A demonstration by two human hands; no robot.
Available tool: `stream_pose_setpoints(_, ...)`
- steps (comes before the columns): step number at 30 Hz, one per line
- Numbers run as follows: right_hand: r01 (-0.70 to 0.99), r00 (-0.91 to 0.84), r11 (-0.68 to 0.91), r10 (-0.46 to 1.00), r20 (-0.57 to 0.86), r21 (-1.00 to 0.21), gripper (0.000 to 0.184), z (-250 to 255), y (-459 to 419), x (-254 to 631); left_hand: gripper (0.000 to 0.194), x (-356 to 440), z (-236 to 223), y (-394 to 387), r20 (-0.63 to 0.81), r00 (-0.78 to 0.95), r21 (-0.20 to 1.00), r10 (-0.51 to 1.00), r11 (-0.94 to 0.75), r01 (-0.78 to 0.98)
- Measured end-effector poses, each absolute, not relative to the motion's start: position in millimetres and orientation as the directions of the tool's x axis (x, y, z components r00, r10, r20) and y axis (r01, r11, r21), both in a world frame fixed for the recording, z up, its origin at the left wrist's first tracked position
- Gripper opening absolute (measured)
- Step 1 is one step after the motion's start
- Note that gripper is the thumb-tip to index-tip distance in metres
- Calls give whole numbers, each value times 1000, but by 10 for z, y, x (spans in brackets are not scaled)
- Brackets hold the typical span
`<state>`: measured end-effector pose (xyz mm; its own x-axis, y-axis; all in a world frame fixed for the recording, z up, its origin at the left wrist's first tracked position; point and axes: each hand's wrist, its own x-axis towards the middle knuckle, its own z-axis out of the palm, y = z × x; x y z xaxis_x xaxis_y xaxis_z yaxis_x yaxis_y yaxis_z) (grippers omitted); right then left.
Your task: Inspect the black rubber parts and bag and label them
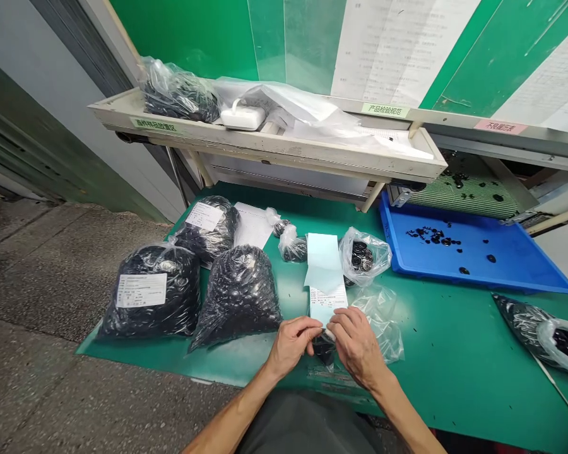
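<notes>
My left hand (291,343) and my right hand (357,347) meet at the near edge of the green work mat (284,296). Their fingertips pinch the lower end of a pale blue paper strip with a printed label (325,271), which stands up from between them. Under my hands lies a small plastic bag of black buttons (324,349), mostly hidden. A loose clear plastic bag (381,325) lies to the right of my right hand. A bag of dark and metallic buttons (362,255) sits just beyond the strip.
Large labelled bags of black buttons (239,296) stand left of my hands. A blue tray (478,280) with scattered black buttons lies at the right. Overhead runs a cream shelf (265,142) holding bags. A concrete floor lies left of the table.
</notes>
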<state>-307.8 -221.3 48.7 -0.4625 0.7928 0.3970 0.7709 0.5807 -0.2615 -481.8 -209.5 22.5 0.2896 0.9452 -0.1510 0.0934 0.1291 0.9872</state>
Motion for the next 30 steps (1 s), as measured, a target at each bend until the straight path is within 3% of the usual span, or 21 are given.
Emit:
stream_pose_setpoints(5, 739, -405, 557, 817, 410, -379, 30, 519, -2192, -2766, 20, -4844, 229, -2127, -120, 147, 990, 982, 106, 98)
stream_pose_setpoints(10, 818, -120, 363, 867, 484, -447, 20, 652, -2233, -2311, 22, -4974, 248, -2068, -170, 15, 978, 985, 166, 125)
stream_pose_setpoints(14, 768, -377, 515, 844, 382, -381, 33, 719, -2228, -2619, 21, -4905, 324, -2040, -150, 102, 980, 983, 134, 144)
stream_pose_setpoints(16, 763, -422, 540, 832, 360, -354, 32, 680, -2195, -2830, 21, -4846, 373, -2053, -141, 131, 982, 981, 121, 146)
stream_pose_setpoints(21, 739, -403, 540, 834, 377, -403, 28, 546, -2205, -2843, 18, -4861, 413, -2072, -187, 199, 980, 962, 168, 110)
stream_pose_setpoints(26, 725, -223, 415, 896, 384, -550, 18, 627, -2246, -2484, 23, -4937, 342, -2016, -289, -18, 957, 957, 289, 4)
stream_pose_setpoints(28, 697, -225, 404, 908, 354, -593, 16, 693, -2217, -2462, 23, -4886, 320, -2004, -287, 89, 958, 954, 285, 36)
stream_pose_setpoints(30, 659, -251, 414, 908, 336, -628, 17, 745, -2175, -2532, 35, -4813, 315, -2001, -286, 226, 958, 931, 273, 89)
